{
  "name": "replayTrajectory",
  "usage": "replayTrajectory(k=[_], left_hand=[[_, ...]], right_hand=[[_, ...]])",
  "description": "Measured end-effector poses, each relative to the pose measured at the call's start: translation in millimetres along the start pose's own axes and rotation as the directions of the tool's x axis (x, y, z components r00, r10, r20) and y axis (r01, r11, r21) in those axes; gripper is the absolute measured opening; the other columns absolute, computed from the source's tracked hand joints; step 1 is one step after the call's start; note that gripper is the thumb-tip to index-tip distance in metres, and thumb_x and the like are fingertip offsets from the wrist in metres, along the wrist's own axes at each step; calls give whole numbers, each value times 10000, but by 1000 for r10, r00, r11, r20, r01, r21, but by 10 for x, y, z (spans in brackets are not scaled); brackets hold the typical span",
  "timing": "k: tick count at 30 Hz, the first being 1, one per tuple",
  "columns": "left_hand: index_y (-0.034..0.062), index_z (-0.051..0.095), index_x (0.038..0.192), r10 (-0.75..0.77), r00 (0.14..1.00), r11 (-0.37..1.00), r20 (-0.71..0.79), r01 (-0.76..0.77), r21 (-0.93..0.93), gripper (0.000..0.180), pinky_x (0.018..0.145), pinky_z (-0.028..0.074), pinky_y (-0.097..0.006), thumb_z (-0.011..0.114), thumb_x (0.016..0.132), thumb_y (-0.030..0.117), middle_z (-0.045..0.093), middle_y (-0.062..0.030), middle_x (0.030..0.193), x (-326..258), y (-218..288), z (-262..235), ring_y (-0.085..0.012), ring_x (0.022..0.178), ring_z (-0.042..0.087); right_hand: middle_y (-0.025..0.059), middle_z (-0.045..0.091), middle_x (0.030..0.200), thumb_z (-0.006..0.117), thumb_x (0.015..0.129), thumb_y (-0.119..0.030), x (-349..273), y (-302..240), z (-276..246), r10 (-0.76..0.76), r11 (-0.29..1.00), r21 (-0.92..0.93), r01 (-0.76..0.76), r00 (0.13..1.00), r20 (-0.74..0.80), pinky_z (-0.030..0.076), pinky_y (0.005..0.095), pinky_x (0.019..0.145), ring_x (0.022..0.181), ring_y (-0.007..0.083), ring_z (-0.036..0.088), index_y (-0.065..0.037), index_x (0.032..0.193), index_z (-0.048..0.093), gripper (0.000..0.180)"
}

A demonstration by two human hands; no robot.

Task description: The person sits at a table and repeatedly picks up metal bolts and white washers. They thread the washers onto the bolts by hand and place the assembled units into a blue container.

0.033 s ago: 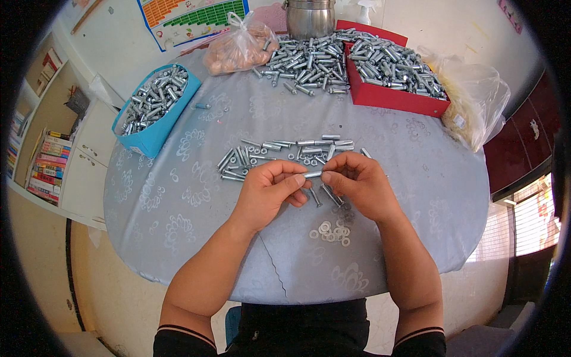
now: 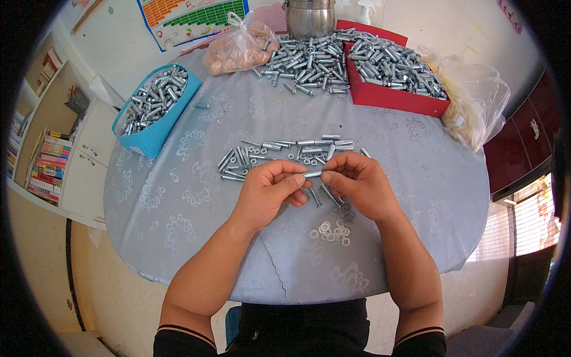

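Between my two hands is a silver bolt, held level above the table; only its middle shows, the ends being covered by fingers. My left hand pinches its left end with thumb and fingers. At the other end, my right hand is closed on it with thumb and forefinger. Loose bolts lie just under the hands. Beyond them a row of bolts and metal sleeves lies with several hex nuts. Nearer to me, by my right forearm, is a small pile of flat washers.
A blue box of bolts stands at left. At the back are a tied bag, a heap of bolts, a steel pot, a red box full of bolts and a clear plastic bag. A grey patterned cloth covers the table.
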State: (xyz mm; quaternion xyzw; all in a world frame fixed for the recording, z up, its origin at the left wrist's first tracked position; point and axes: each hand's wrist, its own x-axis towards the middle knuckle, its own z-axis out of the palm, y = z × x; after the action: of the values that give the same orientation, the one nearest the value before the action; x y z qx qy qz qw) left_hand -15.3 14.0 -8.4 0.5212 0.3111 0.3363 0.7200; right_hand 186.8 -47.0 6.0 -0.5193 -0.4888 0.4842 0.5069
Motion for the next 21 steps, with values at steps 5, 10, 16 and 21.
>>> replayTrajectory(k=[5,10,16,21], left_hand=[[-12,621,1097,5,1000,1000,5,-5,-3,208,617,580,-282,622,920,96,705,-124,910,-7,8,-6,-159,682,679],[-6,629,1090,46,998,999,-39,-46,-9,202,614,567,-276,622,917,97,699,-109,894,-2,26,12,-146,670,664],[-4,639,1078,50,993,999,-105,-48,25,191,611,554,-261,619,914,91,692,-94,884,-2,49,23,-132,665,649],[-6,636,1084,50,995,999,-92,-50,-4,195,612,555,-261,618,915,89,695,-95,896,-2,42,20,-129,669,650]], right_hand=[[-11,620,749,689,886,-104,-14,-46,20,16,1000,3,-16,1000,-3,442,218,571,641,53,537,-11,920,652,106],[13,617,735,700,883,-162,-8,-43,23,-16,995,-97,4,993,-118,454,242,574,636,68,548,-7,892,658,161],[100,632,756,729,844,-218,-80,-108,122,-154,863,-490,123,988,-23,474,313,590,635,181,592,-3,882,672,225],[121,644,774,741,818,-236,-84,-107,133,-168,848,-511,138,986,-12,488,338,609,666,235,621,-12,898,676,246]])
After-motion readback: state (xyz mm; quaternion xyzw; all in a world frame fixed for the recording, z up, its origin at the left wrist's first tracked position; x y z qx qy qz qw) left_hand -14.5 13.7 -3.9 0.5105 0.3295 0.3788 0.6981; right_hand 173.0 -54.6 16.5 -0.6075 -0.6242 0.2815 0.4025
